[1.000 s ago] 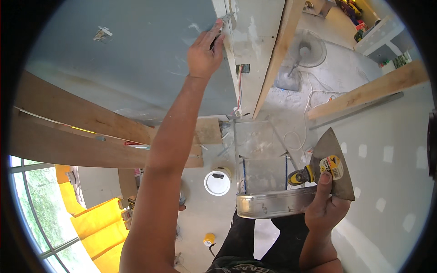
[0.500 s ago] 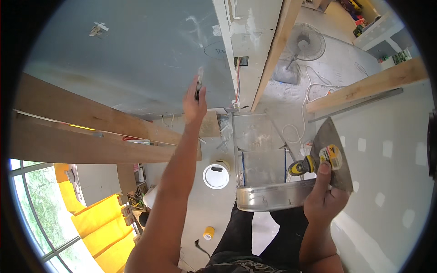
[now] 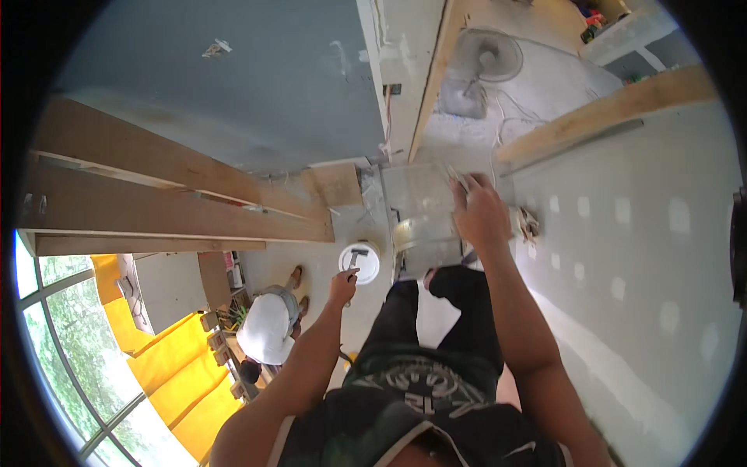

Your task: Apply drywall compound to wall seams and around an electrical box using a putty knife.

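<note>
My left hand point(image 3: 342, 288) is closed round a small putty knife point(image 3: 354, 262), held out above a white bucket point(image 3: 342, 271) that stands on the floor. A dark flat piece point(image 3: 360, 252) shows at the bucket's top, by the blade's end. My right hand point(image 3: 480, 214) is raised in front of the stepladder, fingers bent round the wide putty knife point(image 3: 457, 177). Its blade is nearly edge-on and blurred, and its handle is hidden. Below that hand is the curved top of the aluminium stepladder point(image 3: 420, 231), close to my legs.
On the left, wooden boards point(image 3: 179, 210) cross at height, and a person in a white shirt point(image 3: 268, 328) is below. A grey wall point(image 3: 233, 93) rises ahead. A fan point(image 3: 486, 58) stands beyond the door frame. Patched wallboard point(image 3: 638, 226) runs along the right; a cardboard box point(image 3: 331, 184) lies ahead.
My left hand has come down from the grey wall to the bucket. My right hand has moved forward and left, turning the wide putty knife. The view has shifted, bringing the person in white into sight.
</note>
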Demonstrator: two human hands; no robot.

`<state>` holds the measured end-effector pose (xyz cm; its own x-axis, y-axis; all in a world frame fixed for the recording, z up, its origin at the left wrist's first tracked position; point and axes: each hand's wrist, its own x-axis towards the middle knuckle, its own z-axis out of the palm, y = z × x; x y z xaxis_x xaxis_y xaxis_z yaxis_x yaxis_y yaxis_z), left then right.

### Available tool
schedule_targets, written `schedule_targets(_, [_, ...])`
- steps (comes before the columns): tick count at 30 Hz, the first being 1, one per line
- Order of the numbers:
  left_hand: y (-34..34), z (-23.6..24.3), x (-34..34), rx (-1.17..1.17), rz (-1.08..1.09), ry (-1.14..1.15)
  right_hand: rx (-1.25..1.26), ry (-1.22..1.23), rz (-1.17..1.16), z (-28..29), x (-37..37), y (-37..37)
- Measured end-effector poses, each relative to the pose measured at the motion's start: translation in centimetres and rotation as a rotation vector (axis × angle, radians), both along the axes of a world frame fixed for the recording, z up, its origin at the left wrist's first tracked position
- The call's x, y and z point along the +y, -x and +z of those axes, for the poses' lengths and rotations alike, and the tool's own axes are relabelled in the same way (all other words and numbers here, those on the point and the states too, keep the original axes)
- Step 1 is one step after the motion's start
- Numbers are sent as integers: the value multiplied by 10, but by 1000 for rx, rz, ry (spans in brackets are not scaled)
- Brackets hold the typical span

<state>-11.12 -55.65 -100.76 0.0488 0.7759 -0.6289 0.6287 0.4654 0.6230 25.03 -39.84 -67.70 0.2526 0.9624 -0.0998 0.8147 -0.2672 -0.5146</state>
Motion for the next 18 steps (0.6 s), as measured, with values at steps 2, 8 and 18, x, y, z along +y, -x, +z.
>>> schedule_targets(2, [2,11,-7,1,-73,29,-5,107,7,-1,3,-6])
schedule_targets(8, [65,9,24,186,-160,-262,-72,176,101,3,19,18])
schedule_targets(18, [-105,191,121,-230,-271,-261,-150,198,-23,-15,6,-19])
